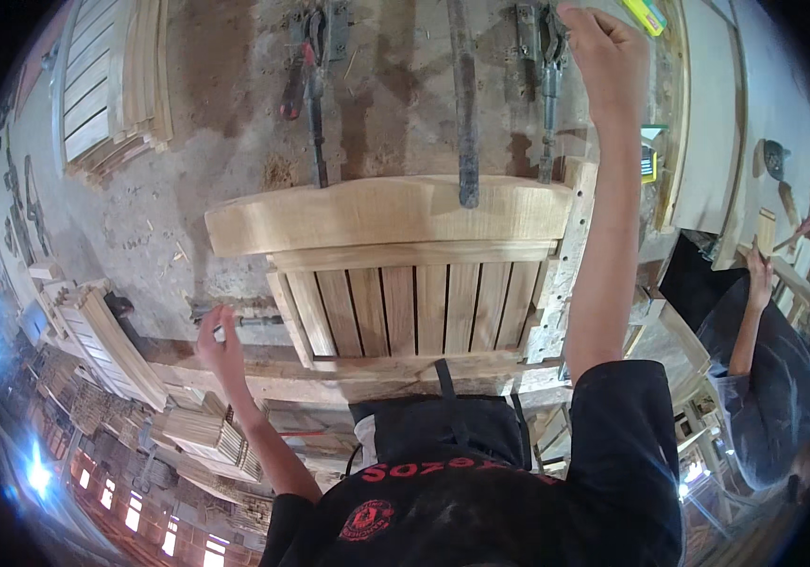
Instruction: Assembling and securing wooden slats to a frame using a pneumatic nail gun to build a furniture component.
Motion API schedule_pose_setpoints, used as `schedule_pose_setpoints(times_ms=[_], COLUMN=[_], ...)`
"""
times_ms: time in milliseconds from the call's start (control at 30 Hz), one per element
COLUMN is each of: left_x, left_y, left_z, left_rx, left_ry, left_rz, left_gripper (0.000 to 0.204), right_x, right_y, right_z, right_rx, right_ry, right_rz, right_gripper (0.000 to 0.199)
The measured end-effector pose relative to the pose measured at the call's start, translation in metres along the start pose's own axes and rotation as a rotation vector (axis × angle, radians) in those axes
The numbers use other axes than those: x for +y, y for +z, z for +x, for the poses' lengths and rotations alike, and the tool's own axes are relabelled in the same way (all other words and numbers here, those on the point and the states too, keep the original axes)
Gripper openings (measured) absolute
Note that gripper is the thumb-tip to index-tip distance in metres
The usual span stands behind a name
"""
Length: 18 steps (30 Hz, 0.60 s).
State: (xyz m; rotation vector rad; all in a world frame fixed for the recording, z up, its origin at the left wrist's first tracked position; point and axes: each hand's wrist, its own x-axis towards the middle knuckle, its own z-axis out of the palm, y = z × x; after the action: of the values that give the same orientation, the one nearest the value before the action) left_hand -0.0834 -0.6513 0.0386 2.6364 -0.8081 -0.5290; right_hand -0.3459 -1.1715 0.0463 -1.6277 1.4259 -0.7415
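Note:
A slatted wooden panel (462,307) lies flat on the work surface in front of me. Its broad, pale top rail (358,217) curves along the far side. My right hand (610,66) is closed at the far right, its thumb and fingers at the handle end of a metal clamp (549,104) whose rod reaches toward the rail; the grip itself is partly hidden. My left hand (221,345) is beside the panel's near left corner. Its fingers are loosely curved with a gap to the thumb, close to a side clamp (258,318). Nothing shows between them.
Another clamp (318,113) with a red handle points at the rail, and a dark metal bar (464,94) overlaps it. A perforated strip (570,255) borders the panel's right. Slatted panels (88,85) are stacked far left. A co-worker (768,359) handles wood at right.

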Motion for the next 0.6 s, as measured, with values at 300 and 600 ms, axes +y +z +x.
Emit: schedule_pose_setpoints(times_ms=[300, 600], left_x=[-0.031, -0.023], left_y=[0.001, 0.016], left_z=[-0.041, -0.031], left_rx=[0.126, 0.264], left_ry=[-0.119, -0.440], left_rz=[-0.041, -0.256], left_gripper=[0.019, 0.029], right_x=[-0.021, 0.036], right_y=[-0.015, -0.002], right_z=[0.043, -0.026], right_rx=[-0.070, 0.148], right_ry=[-0.243, -0.153], right_rz=[-0.011, 0.148], right_gripper=[0.034, 0.033])
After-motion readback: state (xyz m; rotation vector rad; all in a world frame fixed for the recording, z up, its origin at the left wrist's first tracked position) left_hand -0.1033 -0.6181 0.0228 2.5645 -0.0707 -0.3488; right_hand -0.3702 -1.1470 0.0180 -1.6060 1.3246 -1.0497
